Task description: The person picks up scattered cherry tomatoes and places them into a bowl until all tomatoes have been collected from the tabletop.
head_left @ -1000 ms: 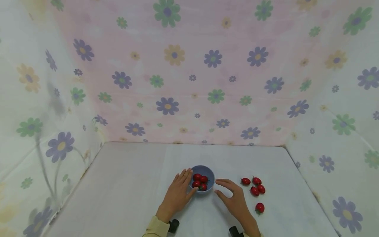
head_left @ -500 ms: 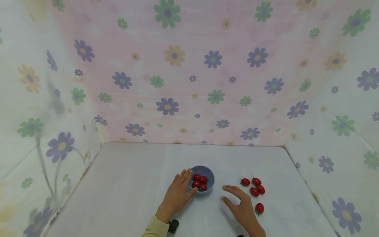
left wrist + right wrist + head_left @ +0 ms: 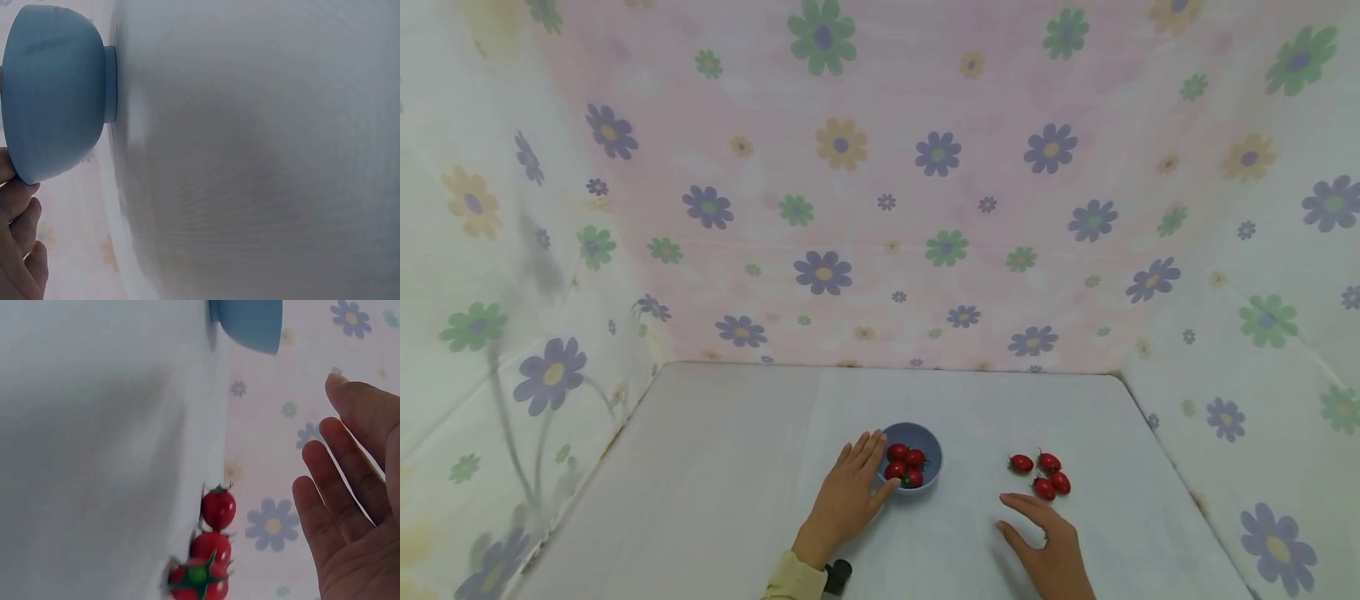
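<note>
Has a white table (image 3: 737,450) before a pink back wall (image 3: 880,100), between a pale left wall (image 3: 445,275) and right wall (image 3: 1300,267), with printed flowers (image 3: 823,272) on all three walls.

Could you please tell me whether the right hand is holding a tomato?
No, the right hand has nothing between its parted thumb and forefinger in the head view.

left hand (image 3: 850,497) extends its fingers; right hand (image 3: 1058,547) curves, thumb parted.
</note>
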Demonstrator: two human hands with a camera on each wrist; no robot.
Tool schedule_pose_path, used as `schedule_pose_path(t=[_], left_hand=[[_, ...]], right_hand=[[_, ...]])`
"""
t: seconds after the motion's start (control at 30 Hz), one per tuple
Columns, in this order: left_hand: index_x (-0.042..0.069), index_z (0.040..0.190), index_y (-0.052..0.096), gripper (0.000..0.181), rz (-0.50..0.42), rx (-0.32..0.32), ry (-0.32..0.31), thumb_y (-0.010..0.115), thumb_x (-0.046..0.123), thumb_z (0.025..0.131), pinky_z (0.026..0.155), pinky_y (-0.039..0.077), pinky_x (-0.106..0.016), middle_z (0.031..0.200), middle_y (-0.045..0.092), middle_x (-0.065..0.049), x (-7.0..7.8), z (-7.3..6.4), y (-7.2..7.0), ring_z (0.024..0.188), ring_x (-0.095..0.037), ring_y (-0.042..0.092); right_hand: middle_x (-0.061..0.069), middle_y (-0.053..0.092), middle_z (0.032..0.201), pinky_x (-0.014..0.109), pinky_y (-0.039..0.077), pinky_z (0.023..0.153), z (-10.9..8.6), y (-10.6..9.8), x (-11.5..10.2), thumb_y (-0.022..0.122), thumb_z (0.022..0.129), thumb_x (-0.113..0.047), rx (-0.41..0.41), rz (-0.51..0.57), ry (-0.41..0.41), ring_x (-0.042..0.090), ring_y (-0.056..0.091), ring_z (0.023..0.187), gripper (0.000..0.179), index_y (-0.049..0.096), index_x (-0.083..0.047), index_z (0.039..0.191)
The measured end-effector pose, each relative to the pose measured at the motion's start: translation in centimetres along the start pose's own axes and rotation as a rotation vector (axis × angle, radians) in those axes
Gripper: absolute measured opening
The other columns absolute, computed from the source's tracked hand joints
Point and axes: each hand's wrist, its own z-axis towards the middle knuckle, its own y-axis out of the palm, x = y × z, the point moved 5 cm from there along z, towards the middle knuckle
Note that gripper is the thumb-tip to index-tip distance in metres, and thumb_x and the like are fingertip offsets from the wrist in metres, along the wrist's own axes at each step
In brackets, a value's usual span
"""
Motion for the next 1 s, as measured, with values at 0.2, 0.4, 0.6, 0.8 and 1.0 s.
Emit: schedule_pose_path(t=[0.2,0.4,0.6,0.8,1.0], left_hand=[[0.003,0.156,0.038,0.073,-0.027,-0.004,-0.006,0.049,0.052,0.104,0.124,0.027,-0.051,0.163,0.037,-0.012,0.1,0.1,-0.1,0.152,-0.031,0.032],[0.002,0.156,0.038,0.072,-0.027,-0.006,-0.008,0.049,0.052,0.104,0.123,0.028,-0.052,0.163,0.037,-0.012,0.0,0.0,-0.2,0.152,-0.032,0.032],[0.003,0.156,0.038,0.072,-0.035,-0.004,-0.011,0.049,0.052,0.104,0.124,0.027,-0.052,0.163,0.036,-0.012,-0.2,0.0,-0.1,0.152,-0.031,0.032],[0.002,0.156,0.038,0.073,-0.035,-0.01,-0.009,0.048,0.053,0.105,0.123,0.028,-0.052,0.163,0.037,-0.012,-0.1,-0.1,-0.1,0.152,-0.032,0.032],[0.002,0.157,0.037,0.073,-0.033,-0.02,-0.009,0.048,0.052,0.105,0.124,0.026,-0.051,0.164,0.036,-0.012,0.0,0.0,-0.2,0.153,-0.031,0.031]], right_hand=[[0.003,0.076,0.111,0.042,0.06,0.09,-1.4,-1.6,1.7,0.085,0.079,-0.002,0.007,-0.063,0.067,0.026,0.07,0.104,0.04,0.076,-0.008,0.118],[0.01,0.075,0.11,0.049,0.058,0.092,-2.4,-2.9,2.8,0.082,0.084,-0.003,0.005,-0.099,0.142,0.031,0.069,0.102,0.037,0.074,-0.003,0.12],[0.022,0.07,0.12,0.063,0.051,0.098,-2.0,-3.8,3.9,0.077,0.088,-0.003,-0.025,-0.12,0.202,0.044,0.063,0.116,0.037,0.07,0.003,0.124],[0.028,0.063,0.13,0.065,0.048,0.101,-1.2,-4.2,5.6,0.078,0.089,-0.006,-0.074,-0.185,0.232,0.049,0.056,0.122,0.044,0.065,0.006,0.129],[0.033,0.052,0.138,0.068,0.043,0.103,-0.1,-3.6,7.1,0.077,0.091,-0.011,-0.184,-0.203,0.3,0.054,0.047,0.128,0.051,0.059,0.009,0.134]])
